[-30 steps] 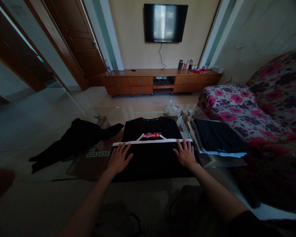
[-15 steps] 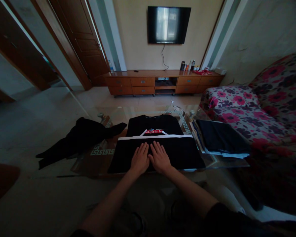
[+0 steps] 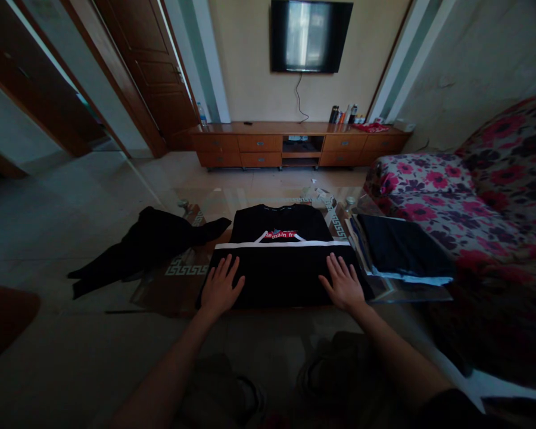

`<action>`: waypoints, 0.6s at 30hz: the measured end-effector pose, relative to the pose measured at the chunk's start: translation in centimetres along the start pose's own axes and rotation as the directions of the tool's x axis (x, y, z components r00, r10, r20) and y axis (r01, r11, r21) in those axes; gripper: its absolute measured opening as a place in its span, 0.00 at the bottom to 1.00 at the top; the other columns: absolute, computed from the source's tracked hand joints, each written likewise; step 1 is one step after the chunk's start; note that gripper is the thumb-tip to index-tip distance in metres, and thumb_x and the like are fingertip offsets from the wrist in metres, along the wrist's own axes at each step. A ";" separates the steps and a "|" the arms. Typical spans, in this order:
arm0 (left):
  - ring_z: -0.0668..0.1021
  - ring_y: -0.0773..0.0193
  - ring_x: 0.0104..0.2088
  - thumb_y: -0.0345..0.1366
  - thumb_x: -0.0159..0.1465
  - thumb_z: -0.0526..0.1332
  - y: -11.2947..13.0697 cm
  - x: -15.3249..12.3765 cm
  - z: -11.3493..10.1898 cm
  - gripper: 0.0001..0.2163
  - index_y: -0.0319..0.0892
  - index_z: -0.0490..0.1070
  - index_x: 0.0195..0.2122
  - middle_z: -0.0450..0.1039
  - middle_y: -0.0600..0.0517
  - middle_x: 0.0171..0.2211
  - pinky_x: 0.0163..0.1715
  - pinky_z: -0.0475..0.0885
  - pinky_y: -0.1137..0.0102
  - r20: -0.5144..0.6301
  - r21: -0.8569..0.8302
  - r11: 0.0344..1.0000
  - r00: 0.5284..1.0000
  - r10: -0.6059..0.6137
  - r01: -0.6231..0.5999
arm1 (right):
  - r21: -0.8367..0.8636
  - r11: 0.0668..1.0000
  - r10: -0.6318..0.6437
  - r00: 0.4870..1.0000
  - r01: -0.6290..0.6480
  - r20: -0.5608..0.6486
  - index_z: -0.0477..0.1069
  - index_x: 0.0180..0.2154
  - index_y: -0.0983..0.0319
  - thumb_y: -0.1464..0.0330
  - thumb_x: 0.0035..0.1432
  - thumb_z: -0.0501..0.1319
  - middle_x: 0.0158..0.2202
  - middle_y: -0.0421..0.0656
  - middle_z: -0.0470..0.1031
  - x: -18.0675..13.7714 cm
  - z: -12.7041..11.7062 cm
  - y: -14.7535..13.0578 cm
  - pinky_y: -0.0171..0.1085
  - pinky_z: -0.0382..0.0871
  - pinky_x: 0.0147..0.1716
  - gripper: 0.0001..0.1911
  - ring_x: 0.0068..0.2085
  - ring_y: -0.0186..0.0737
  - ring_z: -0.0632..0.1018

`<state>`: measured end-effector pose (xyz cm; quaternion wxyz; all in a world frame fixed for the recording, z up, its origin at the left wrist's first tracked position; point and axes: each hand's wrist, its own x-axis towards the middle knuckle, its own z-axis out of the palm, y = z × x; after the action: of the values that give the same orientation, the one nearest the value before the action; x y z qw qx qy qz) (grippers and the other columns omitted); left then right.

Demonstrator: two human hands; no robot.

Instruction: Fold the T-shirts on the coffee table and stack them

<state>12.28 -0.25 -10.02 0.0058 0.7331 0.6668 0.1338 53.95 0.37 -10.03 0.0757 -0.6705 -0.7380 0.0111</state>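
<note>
A black T-shirt (image 3: pixel 277 271) lies on the glass table (image 3: pixel 185 292), its lower part folded up over the front. A white band runs along the fold's upper edge, and part of a red print with white letters shows above it. My left hand (image 3: pixel 222 285) rests flat on the folded layer near its left side, fingers spread. On the right side of that layer lies my right hand (image 3: pixel 343 283), palm down, its fingers also apart. Neither hand grips the cloth.
Left of the shirt, a crumpled black garment (image 3: pixel 147 244) hangs past the table's edge. At the right sits a stack of folded clothes (image 3: pixel 402 247), close to a flowered sofa (image 3: pixel 433 185). A wooden TV cabinet (image 3: pixel 259 143) stands along the far wall.
My hands have slid apart from the middle of the folded layer, the left one to the left side and the right one to the right. The view has tilted slightly down.
</note>
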 end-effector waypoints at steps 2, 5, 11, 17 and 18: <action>0.50 0.48 0.74 0.52 0.71 0.48 -1.7 -0.2 0.1 0.33 0.45 0.50 0.74 0.45 0.45 0.75 0.70 0.47 0.48 -0.011 -0.001 0.997 0.997 -0.077 0.077 | -0.024 0.996 0.084 0.996 -0.084 0.000 0.45 0.74 0.65 0.48 0.71 0.43 0.76 0.49 0.40 0.0 0.3 2.5 0.53 0.38 0.71 0.41 0.75 0.50 0.44; 0.50 0.45 0.74 0.53 0.71 0.47 -3.7 -0.3 0.2 0.35 0.36 0.50 0.74 0.46 0.39 0.74 0.70 0.50 0.49 -0.021 0.003 0.986 0.986 -0.168 0.168 | -0.027 0.988 0.152 0.988 -0.152 0.006 0.44 0.74 0.72 0.47 0.70 0.42 0.76 0.54 0.39 0.3 0.7 4.4 0.52 0.40 0.71 0.45 0.75 0.51 0.43; 0.50 0.42 0.74 0.50 0.72 0.47 -1.6 0.2 -1.2 0.34 0.34 0.52 0.73 0.47 0.35 0.74 0.69 0.48 0.44 -0.116 0.056 0.979 0.976 -0.186 0.194 | -0.028 0.977 0.210 0.977 -0.211 -0.036 0.46 0.73 0.75 0.49 0.70 0.44 0.75 0.61 0.42 0.5 0.0 2.3 0.56 0.38 0.71 0.44 0.75 0.56 0.45; 0.51 0.56 0.74 0.49 0.73 0.48 7.2 -0.5 -2.1 0.31 0.49 0.45 0.75 0.44 0.51 0.76 0.71 0.51 0.56 0.061 -0.056 0.934 0.932 0.356 -0.353 | -0.008 0.986 -0.169 0.985 0.169 -0.013 0.45 0.74 0.69 0.48 0.70 0.47 0.76 0.56 0.39 -0.9 -1.2 -4.7 0.56 0.36 0.71 0.43 0.75 0.56 0.45; 0.51 0.56 0.74 0.50 0.73 0.48 8.2 -0.9 -1.8 0.31 0.51 0.45 0.75 0.44 0.52 0.76 0.71 0.52 0.56 0.086 -0.069 0.915 0.912 0.402 -0.397 | 0.015 0.967 -0.254 0.967 0.254 0.017 0.46 0.74 0.66 0.48 0.70 0.47 0.76 0.53 0.39 -1.1 -1.2 -5.7 0.55 0.38 0.71 0.41 0.75 0.53 0.45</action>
<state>19.86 -2.29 -6.95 0.0293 0.8591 0.4985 0.1126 48.59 -1.39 -8.33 0.0738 -0.5698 -0.8183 0.0125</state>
